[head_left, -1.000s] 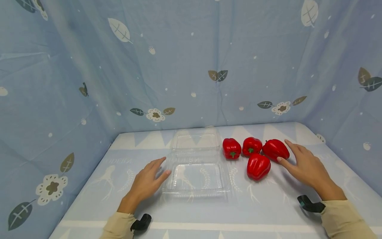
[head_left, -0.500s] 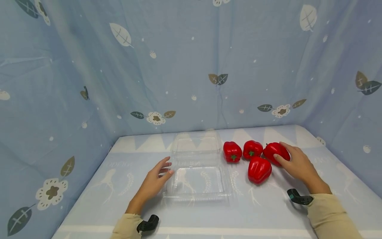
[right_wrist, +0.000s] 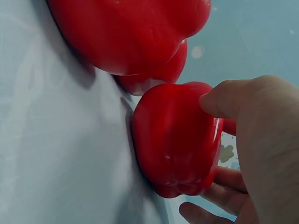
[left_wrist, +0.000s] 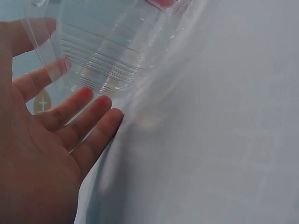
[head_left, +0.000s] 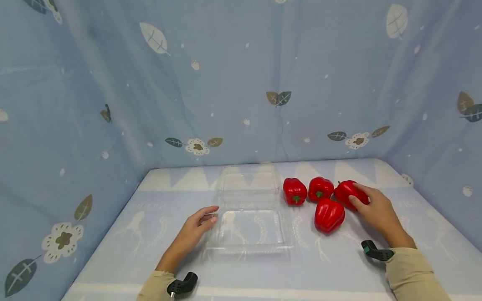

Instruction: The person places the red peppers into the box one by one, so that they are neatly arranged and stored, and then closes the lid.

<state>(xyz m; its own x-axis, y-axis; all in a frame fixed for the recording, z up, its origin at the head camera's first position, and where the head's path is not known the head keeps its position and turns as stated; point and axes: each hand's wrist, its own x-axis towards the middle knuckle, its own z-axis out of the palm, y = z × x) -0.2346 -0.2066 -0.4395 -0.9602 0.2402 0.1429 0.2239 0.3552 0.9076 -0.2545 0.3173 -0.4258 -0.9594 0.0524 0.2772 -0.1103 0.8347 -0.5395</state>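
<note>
My right hand (head_left: 381, 212) holds a red bell pepper (head_left: 347, 193), the rightmost of the peppers, with the thumb on its near side and fingers round the far side. In the right wrist view this bell pepper (right_wrist: 175, 140) still rests against the table. My left hand (head_left: 191, 232) is at the left edge of a clear plastic clamshell container (head_left: 248, 246), whose lid lies folded back. The left wrist view shows the fingers fairly straight, their tips against the container's ribbed side wall (left_wrist: 100, 65).
Close to the held pepper are three more red bell peppers: one in front (head_left: 329, 215), one behind (head_left: 320, 189) and one nearest the container (head_left: 294, 191). A patterned blue cloth (head_left: 241, 83) walls the table (head_left: 308, 271) at the back and sides.
My right hand has moved left and closed its thumb and fingers round the rightmost bell pepper. My left hand has moved slightly right, up to the container's edge.
</note>
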